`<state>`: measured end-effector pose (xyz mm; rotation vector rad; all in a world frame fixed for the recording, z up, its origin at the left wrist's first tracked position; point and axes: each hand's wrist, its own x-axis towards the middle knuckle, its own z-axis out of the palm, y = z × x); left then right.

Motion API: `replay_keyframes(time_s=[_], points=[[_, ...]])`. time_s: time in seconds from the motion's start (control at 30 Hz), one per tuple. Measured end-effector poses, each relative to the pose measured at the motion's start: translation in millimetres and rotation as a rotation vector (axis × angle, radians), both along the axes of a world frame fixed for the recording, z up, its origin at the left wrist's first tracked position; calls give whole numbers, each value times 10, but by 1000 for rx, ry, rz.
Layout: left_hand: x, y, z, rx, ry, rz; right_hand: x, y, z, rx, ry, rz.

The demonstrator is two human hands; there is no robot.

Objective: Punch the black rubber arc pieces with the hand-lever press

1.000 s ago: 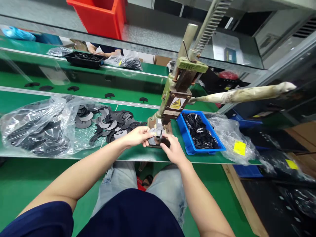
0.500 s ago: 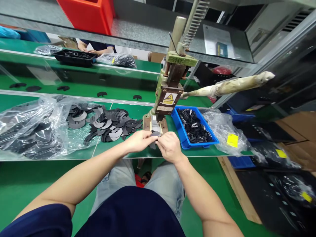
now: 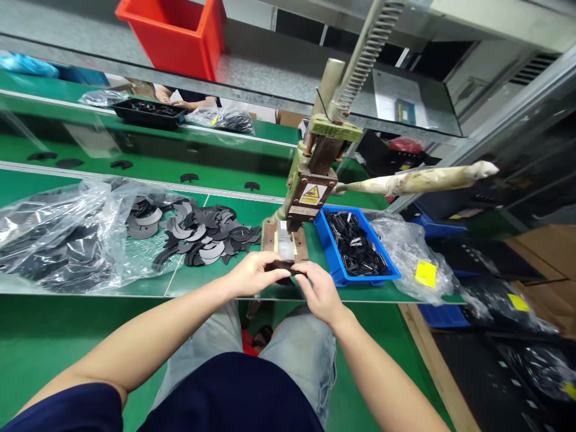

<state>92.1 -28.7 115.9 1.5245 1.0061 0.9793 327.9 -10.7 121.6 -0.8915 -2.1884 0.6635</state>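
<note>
My left hand (image 3: 252, 273) and my right hand (image 3: 317, 288) both pinch one small flat black part (image 3: 284, 266) between them, at the near edge of the green bench, just in front of the base of the hand press (image 3: 310, 186). Each hand's fingers are closed on an end of the part. The press's wrapped lever (image 3: 423, 177) sticks out to the right, raised. A heap of black crescent-shaped pieces (image 3: 202, 228) lies left of the press. Right of the press stands a blue tray (image 3: 360, 273) holding small black parts.
A clear plastic bag of black pieces (image 3: 58, 234) covers the bench's left side. Another clear bag with a yellow label (image 3: 425, 273) lies right of the blue tray. A red bin (image 3: 173, 33) sits on the shelf above. Someone's hands work at a black tray (image 3: 146, 113) across the conveyor.
The black part has come away from the press base toward me and now sits flat between both hands. The view has shifted slightly.
</note>
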Motion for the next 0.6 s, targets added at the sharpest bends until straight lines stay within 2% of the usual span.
replay_keyframes(time_s=[0.1, 0.2, 0.27, 0.37, 0.5, 0.6], points=[[-37, -35, -11, 321, 180, -15, 6, -13, 78, -348, 118, -58], [-140, -39, -92, 529, 291, -9, 109, 113, 191, -496, 149, -95], [-256, -42, -221, 603, 373, 88, 274, 298, 283, -459, 148, -213], [-476, -100, -502, 610, 516, 244, 638, 686, 394, -374, 147, -423], [-674, -270, -853, 608, 648, 277, 1107, 1308, 415, -330, 111, -617], [-671, -345, -979, 625, 682, 259, 1311, 1812, 429, -296, 27, -714]])
